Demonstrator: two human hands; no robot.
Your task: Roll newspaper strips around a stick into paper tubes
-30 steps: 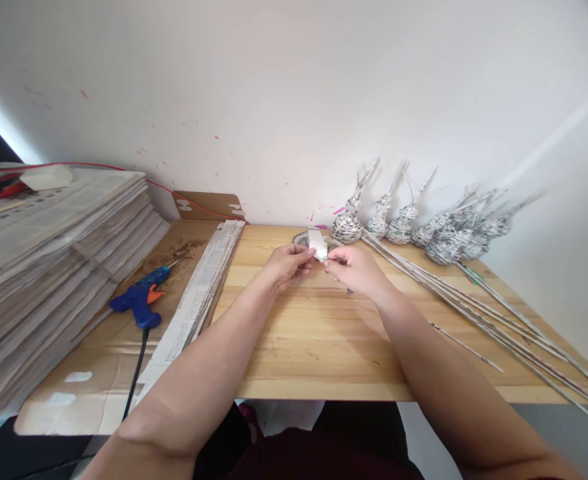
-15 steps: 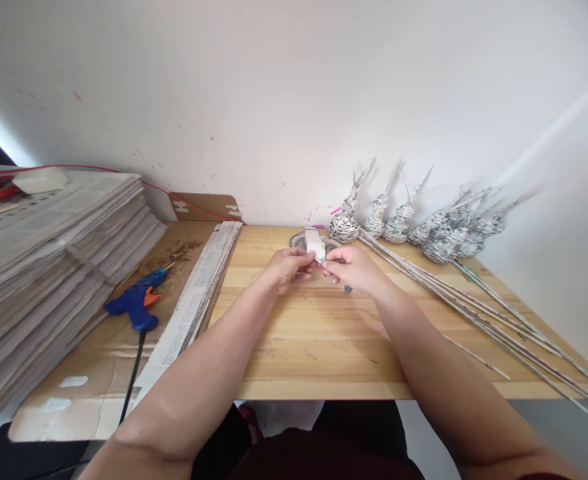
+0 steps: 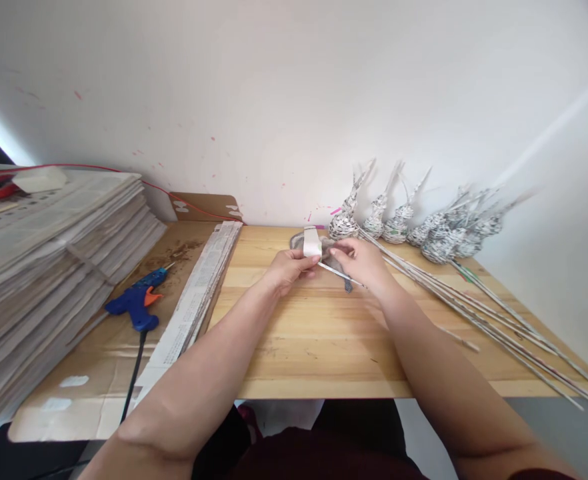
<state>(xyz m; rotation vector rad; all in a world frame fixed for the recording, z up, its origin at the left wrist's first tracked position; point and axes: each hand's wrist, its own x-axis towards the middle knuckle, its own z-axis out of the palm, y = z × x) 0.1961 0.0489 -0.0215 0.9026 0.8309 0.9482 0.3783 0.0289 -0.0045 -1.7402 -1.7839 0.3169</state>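
My left hand pinches a thin rolled paper stick near its end, together with a folded strip of white paper that stands up above the thumb. The stick slants down to the right, passes under my right wrist and comes out beyond the forearm. My right hand is just above the stick, fingers loosely bent and apart, with nothing visible gripped. Its fingertips are by a grey cloth lying on the table behind the strip, partly covered by my hands.
Several woven paper gourd shapes line the wall. Long paper sticks lie across the right of the wooden table. To the left are a blue glue gun, newspaper strips and a tall newspaper stack on cardboard.
My right hand has come off the stick and shifted slightly right and up. The stick's far end has moved up and left. My left hand keeps its pinch.
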